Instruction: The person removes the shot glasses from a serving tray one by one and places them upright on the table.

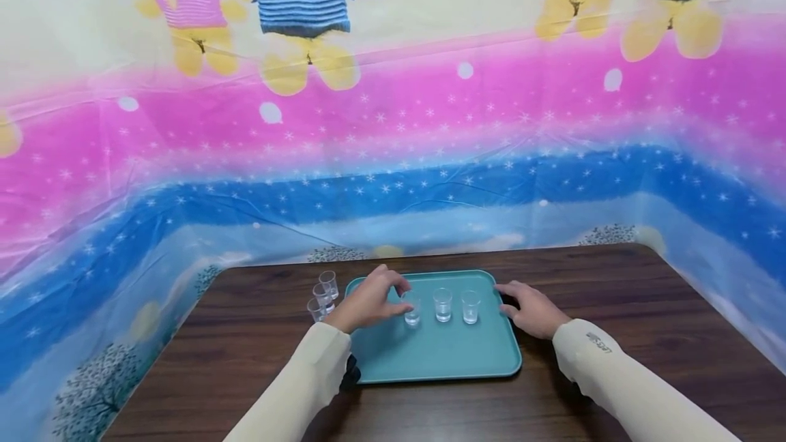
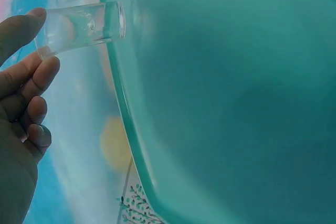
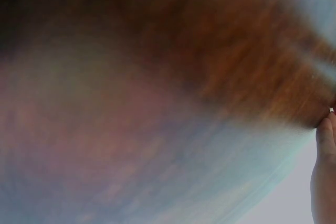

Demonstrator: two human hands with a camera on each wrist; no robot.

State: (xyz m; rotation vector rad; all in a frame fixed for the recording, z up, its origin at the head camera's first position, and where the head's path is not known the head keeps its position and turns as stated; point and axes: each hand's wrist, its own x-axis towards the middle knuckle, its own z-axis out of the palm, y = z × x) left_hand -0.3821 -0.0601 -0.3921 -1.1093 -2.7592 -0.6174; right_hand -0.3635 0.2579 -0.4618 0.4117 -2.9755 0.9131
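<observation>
Spanning the foreground, the dark wooden table (image 1: 614,292) bore the teal tray (image 1: 442,360), whose right rim the right hand (image 1: 533,309) met with parted fingers, no grip apparent; a shove there might have slid the tray and toppled its load. Left hand (image 1: 373,297), thumb and fingers narrowed to a cup's width, pinched the held cup (image 1: 412,317) near its lip, upright over the tray, base contact unclear; a slip could have tipped it into the two neighbouring cups (image 1: 442,305). Three off-tray cups (image 1: 328,285) stood near the left wrist, where a low withdrawal risked clipping them.
</observation>
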